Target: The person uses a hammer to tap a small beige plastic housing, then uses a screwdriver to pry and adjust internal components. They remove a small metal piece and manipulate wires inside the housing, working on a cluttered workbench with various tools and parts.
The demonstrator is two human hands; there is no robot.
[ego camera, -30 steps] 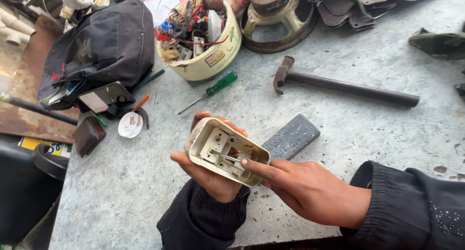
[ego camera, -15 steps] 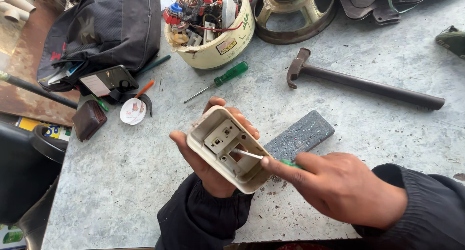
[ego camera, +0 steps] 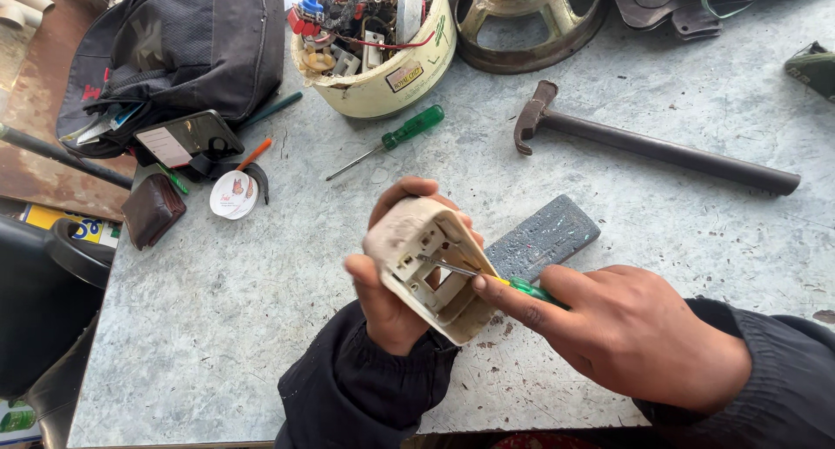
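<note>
My left hand [ego camera: 393, 285] grips a cream plastic switch box [ego camera: 428, 266], its open back tilted toward me, above the near part of the grey table [ego camera: 217, 327]. My right hand [ego camera: 622, 331] holds a small green-handled screwdriver [ego camera: 522, 286]. Its thin metal shaft reaches into the box's inner frame. My right index finger lies along the tool and touches the box's lower edge. Just behind both hands a dark grey rectangular block [ego camera: 544, 236] lies flat on the table.
A second green-handled screwdriver [ego camera: 391, 140] and a hammer [ego camera: 644, 144] lie further back. A cream bowl [ego camera: 378, 40] holds several electrical parts. A black bag [ego camera: 183, 49], a phone [ego camera: 187, 136], a tape roll [ego camera: 233, 194] and a brown pouch [ego camera: 152, 210] sit at the left. A speaker frame [ego camera: 531, 18] stands at the back.
My right hand has drawn back to the right with a small screwdriver in it, the tip now poking inside the box. My left hand has tilted the box more upright.
</note>
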